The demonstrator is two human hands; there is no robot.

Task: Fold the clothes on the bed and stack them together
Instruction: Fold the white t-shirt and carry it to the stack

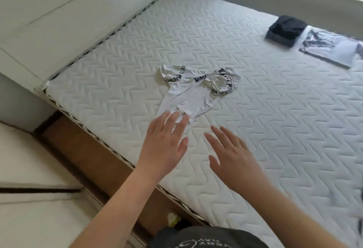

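Right now a crumpled white T-shirt [196, 88] with black lettering bands lies unfolded near the middle of the quilted white mattress [275, 129], its bunched sleeves toward twelve o'clock and its narrow hem trailing toward six. The left hand [163, 145] reaches in from seven o'clock, fingers straight and spread, holding nothing, with its fingertips [176, 116] over the shirt's near hem; whether they actually touch the cloth cannot be told. The right hand [229, 155] is just beside it at five o'clock of the shirt, fingers likewise extended and relaxed, empty, above bare mattress and apart from the garment. Well apart, toward two o'clock near the mattress's far edge, a folded dark garment [285, 29] sits touching a folded white garment with a dark print [332, 49]. A padded white headboard [68, 11] runs along the mattress at ten o'clock.
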